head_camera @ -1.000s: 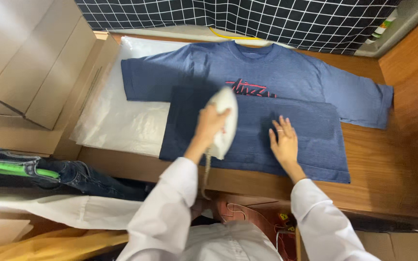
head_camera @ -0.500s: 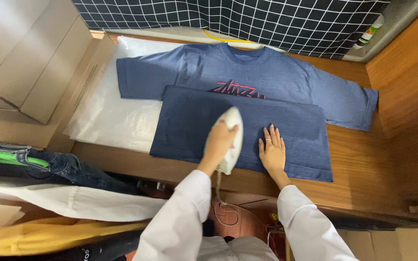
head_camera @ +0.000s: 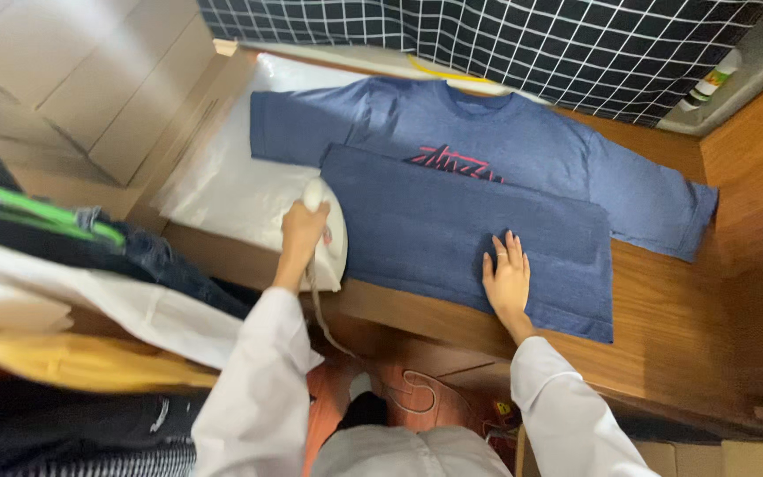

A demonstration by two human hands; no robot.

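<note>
Left hand (head_camera: 300, 231) gripping white iron (head_camera: 327, 237) at folded blue T-shirt's (head_camera: 487, 221) left edge, right hand (head_camera: 507, 278) open, flat on shirt, wooden bench (head_camera: 664, 309).

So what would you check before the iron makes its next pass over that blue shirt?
1. Left hand grips the iron: ok.
2. Iron on the shirt: not ok, it sits at the folded edge, mostly over the white sheet.
3. Right hand flat on the shirt, apart from the iron: ok.
4. Folded part smooth: ok.
5. Cord hanging free off the table: ok.
6. Iron hot: cannot tell.
</note>
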